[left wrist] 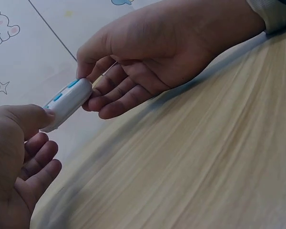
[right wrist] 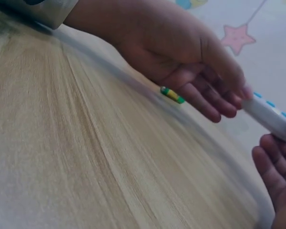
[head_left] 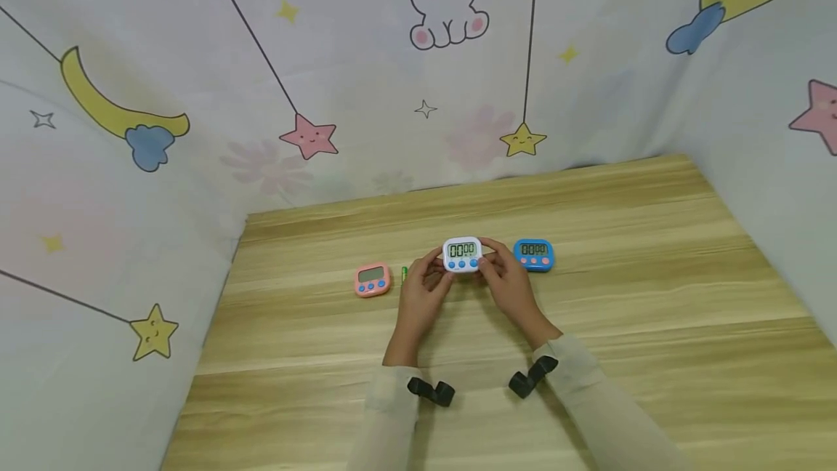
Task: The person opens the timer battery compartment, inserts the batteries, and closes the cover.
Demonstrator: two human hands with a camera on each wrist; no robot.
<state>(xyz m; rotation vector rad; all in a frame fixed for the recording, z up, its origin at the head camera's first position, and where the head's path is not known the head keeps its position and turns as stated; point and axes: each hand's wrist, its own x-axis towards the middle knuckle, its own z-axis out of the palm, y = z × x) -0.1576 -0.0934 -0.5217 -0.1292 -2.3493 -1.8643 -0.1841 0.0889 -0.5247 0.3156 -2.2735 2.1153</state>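
Note:
Both hands hold a white digital timer (head_left: 462, 254) with blue buttons up off the table, one hand at each end. Its screen reads 00 00 and faces the head camera. My left hand (head_left: 418, 300) pinches the left end between thumb and fingers. At the other end, my right hand (head_left: 512, 288) grips with its thumb on the front, by the rightmost button. In the left wrist view, the timer (left wrist: 69, 102) shows edge-on between the two thumbs. A green and yellow battery (right wrist: 172, 94) lies on the table beyond the left hand, partly hidden in the head view.
A pink timer (head_left: 373, 280) with a blank screen lies left of the hands. To their right lies a blue timer (head_left: 533, 255) reading 00 00. The wood-grain table (head_left: 301, 369) meets a patterned cloth (head_left: 379, 93) behind and at the sides.

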